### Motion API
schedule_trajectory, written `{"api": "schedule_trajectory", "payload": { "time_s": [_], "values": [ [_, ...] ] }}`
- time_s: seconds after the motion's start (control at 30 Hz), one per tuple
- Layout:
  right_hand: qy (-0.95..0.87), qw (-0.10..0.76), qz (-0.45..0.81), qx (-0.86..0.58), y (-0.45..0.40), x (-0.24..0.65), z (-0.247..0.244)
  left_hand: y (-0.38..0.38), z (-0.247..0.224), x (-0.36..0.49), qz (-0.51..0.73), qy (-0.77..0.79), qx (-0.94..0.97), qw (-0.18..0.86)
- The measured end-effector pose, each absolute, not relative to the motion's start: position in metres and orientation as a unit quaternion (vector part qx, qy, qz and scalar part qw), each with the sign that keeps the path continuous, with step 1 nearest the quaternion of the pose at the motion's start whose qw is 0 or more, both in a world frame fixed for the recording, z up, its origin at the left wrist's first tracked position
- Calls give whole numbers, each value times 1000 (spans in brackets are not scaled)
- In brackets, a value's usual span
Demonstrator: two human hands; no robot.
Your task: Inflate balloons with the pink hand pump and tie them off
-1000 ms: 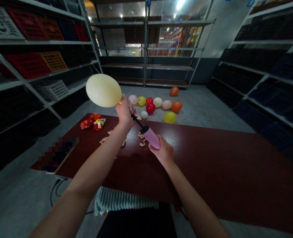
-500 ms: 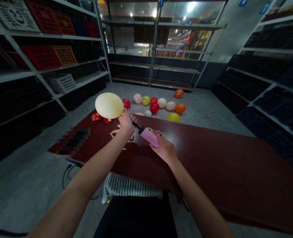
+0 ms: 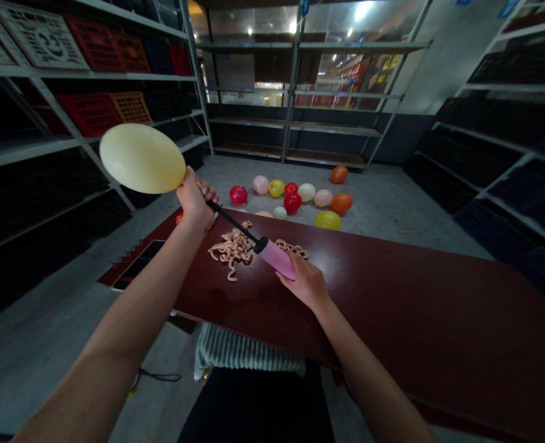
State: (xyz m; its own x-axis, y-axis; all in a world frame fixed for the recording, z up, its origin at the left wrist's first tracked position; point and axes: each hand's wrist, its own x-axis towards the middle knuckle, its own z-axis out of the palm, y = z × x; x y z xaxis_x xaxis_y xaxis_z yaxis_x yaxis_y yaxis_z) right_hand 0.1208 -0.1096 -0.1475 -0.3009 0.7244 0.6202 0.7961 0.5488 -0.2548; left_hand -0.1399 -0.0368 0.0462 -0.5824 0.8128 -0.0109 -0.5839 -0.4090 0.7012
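A pale yellow balloon (image 3: 143,158), blown up, is at the upper left, its neck on the end of a balloon pump. My left hand (image 3: 195,198) is closed around the balloon's neck and the pump's end there. From it a long black rod runs down to the pump's pink body (image 3: 276,258). Wrapped round that pink body is my right hand (image 3: 306,280). Beneath the rod, a tangle of beige twisted strips (image 3: 233,247) lies on the dark red table (image 3: 392,295); a further beige coil (image 3: 292,248) lies just beyond my right hand.
A phone (image 3: 138,266) lies at the table's left end, partly behind my left forearm. Several balloons, among them a red one (image 3: 292,202) and an orange one (image 3: 342,203), rest on the floor past the table. Shelves with crates (image 3: 87,114) stand left.
My left hand has moved up and left with the balloon, drawing out the pump's black rod. The balloon looks larger and nearer. My right hand stays about where it was.
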Motion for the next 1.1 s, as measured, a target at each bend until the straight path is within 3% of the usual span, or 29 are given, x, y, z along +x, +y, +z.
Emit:
{"api": "schedule_trajectory", "payload": {
  "time_s": [0.3, 0.63, 0.83, 1.1],
  "values": [
    [-744, 440, 24, -503, -106, 135, -148, -25, 69, -61, 801, 286, 273, 450],
    [-705, 430, 34, -562, -103, 138, -150, -33, -2, 20, 734, 305, 323, 514],
    [-737, 407, -13, -539, -106, 133, -147, -33, -17, -7, 745, 324, 238, 533],
    [-804, 310, -120, -494, -112, 125, -148, -37, -39, -89, 784, 356, 112, 496]
  ]
}}
